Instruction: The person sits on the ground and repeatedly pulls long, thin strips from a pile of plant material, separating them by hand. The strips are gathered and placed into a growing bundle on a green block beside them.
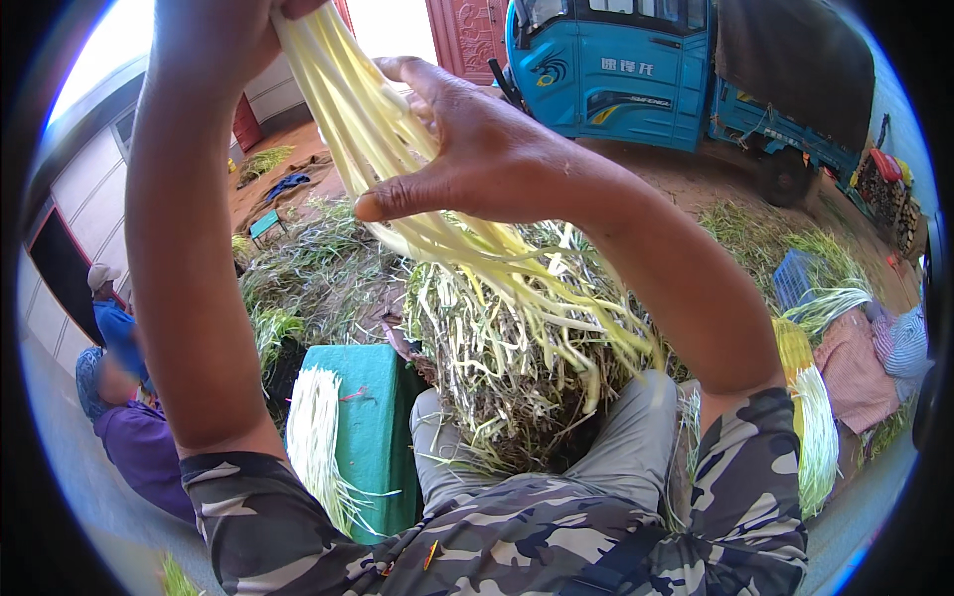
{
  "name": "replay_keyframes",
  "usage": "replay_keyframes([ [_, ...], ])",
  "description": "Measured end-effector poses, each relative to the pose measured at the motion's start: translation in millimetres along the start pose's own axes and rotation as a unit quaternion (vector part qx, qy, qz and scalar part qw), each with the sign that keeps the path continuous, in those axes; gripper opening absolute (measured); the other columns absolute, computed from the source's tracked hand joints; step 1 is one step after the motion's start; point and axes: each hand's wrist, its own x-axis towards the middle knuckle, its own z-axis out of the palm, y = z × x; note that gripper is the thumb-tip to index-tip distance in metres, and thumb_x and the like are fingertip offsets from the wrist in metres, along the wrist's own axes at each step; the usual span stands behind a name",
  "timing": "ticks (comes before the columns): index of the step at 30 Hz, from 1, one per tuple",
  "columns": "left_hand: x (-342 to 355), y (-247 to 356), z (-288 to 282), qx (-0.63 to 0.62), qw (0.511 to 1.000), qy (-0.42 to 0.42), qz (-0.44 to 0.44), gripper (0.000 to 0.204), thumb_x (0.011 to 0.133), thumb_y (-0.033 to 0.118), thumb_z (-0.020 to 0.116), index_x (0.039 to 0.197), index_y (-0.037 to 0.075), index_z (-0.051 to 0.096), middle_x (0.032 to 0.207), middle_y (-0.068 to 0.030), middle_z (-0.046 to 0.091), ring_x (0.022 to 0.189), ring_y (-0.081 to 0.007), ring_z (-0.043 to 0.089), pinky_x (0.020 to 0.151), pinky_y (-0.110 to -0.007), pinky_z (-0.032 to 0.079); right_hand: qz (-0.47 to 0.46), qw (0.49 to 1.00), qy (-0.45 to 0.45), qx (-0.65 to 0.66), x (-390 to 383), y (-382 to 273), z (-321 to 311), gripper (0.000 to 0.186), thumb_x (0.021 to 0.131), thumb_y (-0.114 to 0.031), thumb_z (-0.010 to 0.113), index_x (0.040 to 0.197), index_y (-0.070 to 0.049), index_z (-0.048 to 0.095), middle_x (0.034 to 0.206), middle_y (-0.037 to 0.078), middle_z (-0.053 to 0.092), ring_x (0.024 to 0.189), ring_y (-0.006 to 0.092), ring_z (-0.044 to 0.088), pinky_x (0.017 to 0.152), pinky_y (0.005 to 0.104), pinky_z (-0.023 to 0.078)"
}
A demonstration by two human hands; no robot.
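A long bunch of pale yellow-white leafy stalks (343, 109), much like blanched chives, hangs slantwise before me. At the top edge my left hand (253, 25) is closed around its upper end; the fingers are partly cut off by the picture's edge. My right hand (487, 154) curves loosely around the bunch lower down, with the thumb across the front and the fingers partly hidden behind the stalks. The loose, thin ends fan out below that hand, over a heap of trimmings (507, 387) between my knees.
On my left, a tied white bundle (318, 427) lies on a green block (373, 437). Two people (119, 318) sit farther left. Another bundle (815, 437) is at right, near a person in a pink garment (857, 368) and a blue crate (793, 278). A blue truck (626, 79) stands behind.
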Motion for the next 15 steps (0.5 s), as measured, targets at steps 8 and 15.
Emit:
replay_keyframes([
  [8,26,-19,-22,-0.127,0.991,-0.047,-0.018,0.022,0.103,0.027,0.057,0.116,0.01,0.064,0.057,0.0097,0.04,0.04,-0.0047,0.034,0.035,-0.021,0.027,0.145,0.927,-0.115,0.325,-17,4,-1,0.046,0.085,-0.013,0.075,0.121,0.006,0.052,0.094,0.014,0.067,0.082,0.0213,0.073,0.081,0.0334,0.059],
  [15,46,-32,-40,-0.142,0.989,-0.04,-0.032,0.016,0.103,0.027,0.055,0.108,0.014,0.063,0.057,0.0104,0.039,0.039,-0.0053,0.036,0.033,-0.022,0.026,0.139,0.911,-0.137,0.362,-25,12,6,0.042,0.086,-0.02,0.078,0.115,0.001,0.057,0.09,0.009,0.067,0.076,0.016,0.071,0.074,0.0299,0.059],
])
